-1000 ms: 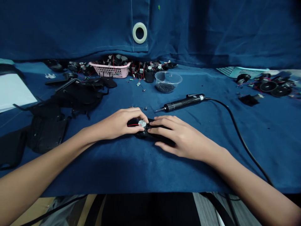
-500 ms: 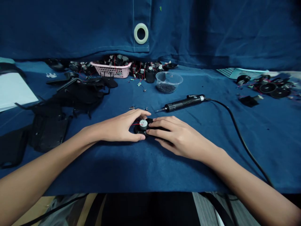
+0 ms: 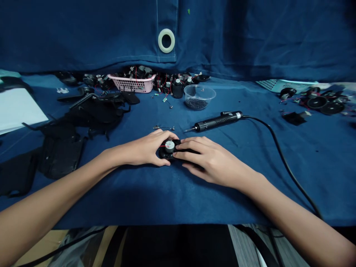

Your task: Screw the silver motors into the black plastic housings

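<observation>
A small round silver motor (image 3: 170, 146) with a red wire sits upright on a black plastic housing (image 3: 167, 155) at the middle of the table. Around the left end of the housing, my left hand (image 3: 148, 148) curves its thumb and fingers, gripping its sides. My right hand (image 3: 210, 157) lies over the housing's right part, fingers bent onto it and fingertips beside the motor. Much of the housing is hidden under that hand. Just beyond my hands are a small wired part (image 3: 163, 128) and a black electric screwdriver (image 3: 218, 121), its bit pointing left.
Behind stand a clear tub of small dark screws (image 3: 199, 97) and a pink basket (image 3: 133, 83) amid wired parts. Black plastic pieces (image 3: 62, 157) and white paper (image 3: 20, 110) lie left. A teal basket (image 3: 283, 86) and black round parts (image 3: 317, 102) are at right. The screwdriver's cord (image 3: 280, 152) curves toward the front edge.
My left hand has closed in, its fingers and thumb now tighter around the housing's left end. My right hand has barely moved.
</observation>
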`<state>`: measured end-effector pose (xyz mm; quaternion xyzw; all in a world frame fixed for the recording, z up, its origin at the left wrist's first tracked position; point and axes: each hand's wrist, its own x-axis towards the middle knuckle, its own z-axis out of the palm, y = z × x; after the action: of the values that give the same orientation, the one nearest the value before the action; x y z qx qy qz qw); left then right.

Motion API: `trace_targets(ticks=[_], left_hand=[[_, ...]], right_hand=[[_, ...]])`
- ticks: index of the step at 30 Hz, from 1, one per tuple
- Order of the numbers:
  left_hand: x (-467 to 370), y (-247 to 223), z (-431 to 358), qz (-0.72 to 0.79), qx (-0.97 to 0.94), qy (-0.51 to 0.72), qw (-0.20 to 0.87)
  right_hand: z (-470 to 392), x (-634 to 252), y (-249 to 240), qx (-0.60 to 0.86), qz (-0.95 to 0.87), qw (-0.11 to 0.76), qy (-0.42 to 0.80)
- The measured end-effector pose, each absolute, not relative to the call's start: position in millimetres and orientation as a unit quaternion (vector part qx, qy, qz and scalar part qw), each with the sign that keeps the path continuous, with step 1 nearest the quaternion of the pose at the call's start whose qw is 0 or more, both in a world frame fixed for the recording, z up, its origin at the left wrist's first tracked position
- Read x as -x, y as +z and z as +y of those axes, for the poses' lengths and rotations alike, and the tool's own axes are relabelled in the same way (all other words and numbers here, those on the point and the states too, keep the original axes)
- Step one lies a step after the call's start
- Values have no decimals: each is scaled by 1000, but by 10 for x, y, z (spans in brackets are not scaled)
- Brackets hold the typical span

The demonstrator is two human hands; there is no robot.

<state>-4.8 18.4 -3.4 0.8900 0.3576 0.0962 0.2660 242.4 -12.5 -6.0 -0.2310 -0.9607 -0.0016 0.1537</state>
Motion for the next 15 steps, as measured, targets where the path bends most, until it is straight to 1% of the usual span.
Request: trace_targets(ticks=[10,15], left_hand=[[60,-35,162,356,-892,103,260],[101,-12,129,381,-882,93,262]], right_hand=[[-130,-2443,-33,231,-960,156,15],[-126,-2456,-20,232,-961,147,18]])
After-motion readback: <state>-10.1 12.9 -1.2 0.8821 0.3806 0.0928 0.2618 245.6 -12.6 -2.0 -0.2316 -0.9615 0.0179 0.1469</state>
